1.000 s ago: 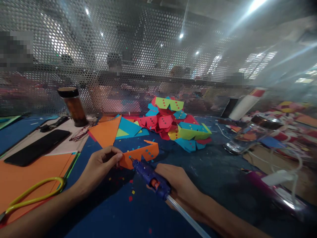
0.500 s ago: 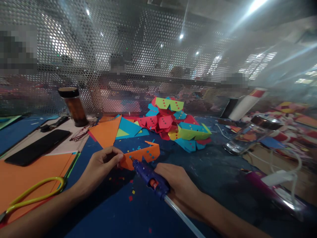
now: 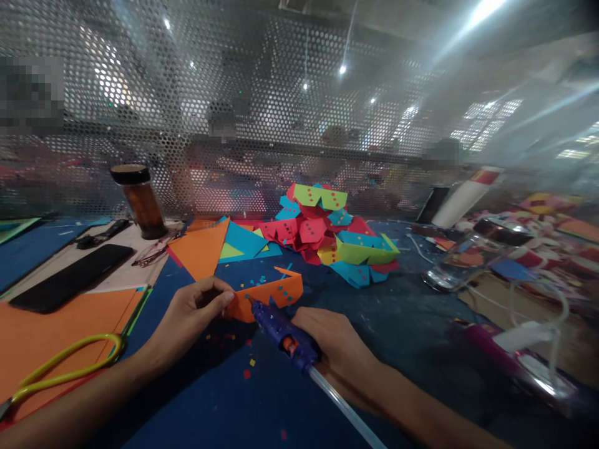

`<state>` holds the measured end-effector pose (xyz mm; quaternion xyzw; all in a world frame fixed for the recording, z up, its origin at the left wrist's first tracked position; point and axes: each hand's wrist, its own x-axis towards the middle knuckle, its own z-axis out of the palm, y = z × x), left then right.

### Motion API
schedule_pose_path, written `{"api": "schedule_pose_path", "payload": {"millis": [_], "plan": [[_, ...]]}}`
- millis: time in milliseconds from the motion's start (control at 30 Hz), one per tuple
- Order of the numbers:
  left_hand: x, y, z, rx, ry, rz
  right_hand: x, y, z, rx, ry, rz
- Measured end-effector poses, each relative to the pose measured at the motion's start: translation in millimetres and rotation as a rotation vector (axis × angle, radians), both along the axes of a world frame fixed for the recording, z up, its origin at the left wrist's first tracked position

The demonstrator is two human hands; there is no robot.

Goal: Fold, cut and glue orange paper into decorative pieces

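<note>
My left hand (image 3: 201, 305) pinches the left end of an orange paper mask (image 3: 266, 293) dotted with small blue squares. In my right hand (image 3: 330, 343) is a blue glue gun (image 3: 283, 330), its nozzle at the mask's front face near my left fingertips. A clear glue stick (image 3: 344, 408) sticks out of the gun's rear. Small blue and red paper squares (image 3: 247, 374) lie scattered around the mask. Beyond it rests a pile of similar masks (image 3: 311, 231) in red, blue, green and yellow.
To the left are yellow-handled scissors (image 3: 70, 362), orange sheets (image 3: 60, 324), a black phone (image 3: 70, 277) and a dark jar (image 3: 143, 209). Folded coloured paper (image 3: 201, 246) lies behind my left hand. Rightward stand a clear bottle (image 3: 472, 252) and a purple object (image 3: 519, 355). A perforated metal screen (image 3: 271, 112) closes the back.
Almost nothing differs. The orange mask has shifted very slightly to the right; the glue gun's nozzle stays at its face, and both hands keep their hold.
</note>
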<state>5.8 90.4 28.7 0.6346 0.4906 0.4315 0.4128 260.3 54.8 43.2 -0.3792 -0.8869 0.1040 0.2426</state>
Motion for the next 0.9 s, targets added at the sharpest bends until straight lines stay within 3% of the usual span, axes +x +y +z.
{"api": "schedule_pose_path", "payload": {"millis": [900], "plan": [[-1.1,-0.4,-0.9,-0.016,-0.019,-0.019,-1.6,0.1,-4.2,-0.011,-0.021,-0.01]]}}
